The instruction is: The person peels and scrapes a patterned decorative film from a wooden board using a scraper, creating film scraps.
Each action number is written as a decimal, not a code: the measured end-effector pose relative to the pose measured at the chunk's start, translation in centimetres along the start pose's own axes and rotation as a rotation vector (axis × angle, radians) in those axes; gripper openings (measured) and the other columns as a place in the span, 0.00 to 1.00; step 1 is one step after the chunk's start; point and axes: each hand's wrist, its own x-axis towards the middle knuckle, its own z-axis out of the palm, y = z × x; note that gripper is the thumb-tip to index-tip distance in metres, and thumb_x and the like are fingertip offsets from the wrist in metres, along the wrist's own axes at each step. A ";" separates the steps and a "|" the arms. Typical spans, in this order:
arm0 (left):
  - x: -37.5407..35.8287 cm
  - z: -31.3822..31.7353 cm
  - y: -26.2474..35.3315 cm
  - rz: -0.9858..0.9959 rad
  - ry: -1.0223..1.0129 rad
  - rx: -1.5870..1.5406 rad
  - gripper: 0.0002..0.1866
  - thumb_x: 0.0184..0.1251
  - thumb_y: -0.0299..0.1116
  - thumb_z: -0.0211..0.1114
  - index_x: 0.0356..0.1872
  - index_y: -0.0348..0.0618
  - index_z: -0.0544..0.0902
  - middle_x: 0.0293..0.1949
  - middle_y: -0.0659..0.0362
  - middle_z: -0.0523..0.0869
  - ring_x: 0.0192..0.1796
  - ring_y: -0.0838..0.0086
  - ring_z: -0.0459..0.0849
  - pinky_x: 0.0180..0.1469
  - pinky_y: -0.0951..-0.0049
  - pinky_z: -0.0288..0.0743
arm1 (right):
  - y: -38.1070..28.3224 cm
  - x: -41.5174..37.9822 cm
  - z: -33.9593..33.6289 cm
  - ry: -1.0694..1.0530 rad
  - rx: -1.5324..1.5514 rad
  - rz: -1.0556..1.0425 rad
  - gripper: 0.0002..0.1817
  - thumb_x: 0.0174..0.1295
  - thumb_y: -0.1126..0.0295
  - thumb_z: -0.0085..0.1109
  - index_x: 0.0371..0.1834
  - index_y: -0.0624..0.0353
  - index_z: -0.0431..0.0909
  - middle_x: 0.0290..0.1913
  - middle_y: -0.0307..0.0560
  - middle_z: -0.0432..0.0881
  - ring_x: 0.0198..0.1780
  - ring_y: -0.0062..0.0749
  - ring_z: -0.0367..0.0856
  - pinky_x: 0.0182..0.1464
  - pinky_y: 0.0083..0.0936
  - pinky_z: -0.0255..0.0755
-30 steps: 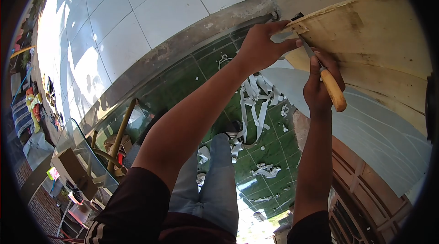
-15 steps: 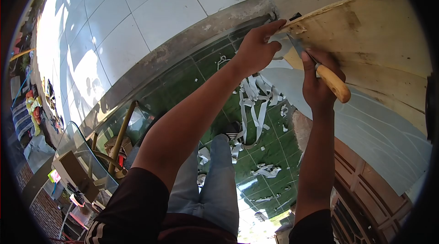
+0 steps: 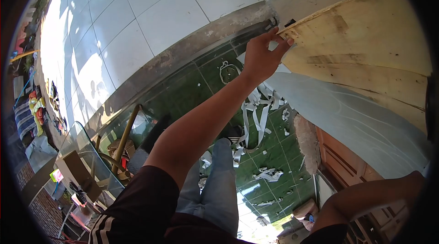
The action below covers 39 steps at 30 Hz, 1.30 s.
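My left hand is at the near left corner of a pale plywood board. Its index finger and thumb pinch the board's edge, one on either side of the corner. A small dark piece sits on the edge just beyond the fingertips. Below the board hangs a grey-white sheet marked with faint curved lines. My right arm bends away to the lower right, and its hand lies outside the visible picture. No knife shows.
Cut white strips and scraps litter the green tiled floor. White tiles run along the upper left. A glass panel and a brown box stand at lower left. Brown panelled wood is at right.
My right hand, which held a wooden-handled knife against the board, has swung down and right out of view with it. My left hand stays at the board's corner, its thumb now touching the board.
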 end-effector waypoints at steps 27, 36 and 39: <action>-1.7 1.1 -1.2 -0.150 0.312 0.021 0.14 0.66 0.37 0.70 0.35 0.33 0.88 0.39 0.51 0.89 0.41 0.64 0.85 0.48 0.66 0.75 | 2.2 -0.3 1.8 -0.305 -0.478 -0.249 0.34 0.82 0.43 0.50 0.33 0.70 0.77 0.30 0.46 0.77 0.34 0.34 0.71 0.39 0.38 0.72; -5.2 -0.6 -6.5 -0.143 0.334 0.186 0.12 0.66 0.36 0.70 0.34 0.35 0.87 0.37 0.53 0.87 0.40 0.64 0.86 0.47 0.65 0.75 | 4.6 2.6 1.9 -0.071 -0.673 0.119 0.36 0.83 0.41 0.45 0.31 0.67 0.77 0.27 0.48 0.77 0.33 0.36 0.73 0.40 0.39 0.74; -6.7 -1.6 -8.1 -0.179 0.323 0.202 0.12 0.68 0.35 0.71 0.39 0.33 0.87 0.35 0.57 0.86 0.39 0.73 0.82 0.46 0.70 0.75 | 2.3 -0.9 1.3 -0.129 -0.352 -0.238 0.34 0.82 0.40 0.47 0.30 0.62 0.77 0.25 0.43 0.75 0.31 0.34 0.72 0.39 0.35 0.72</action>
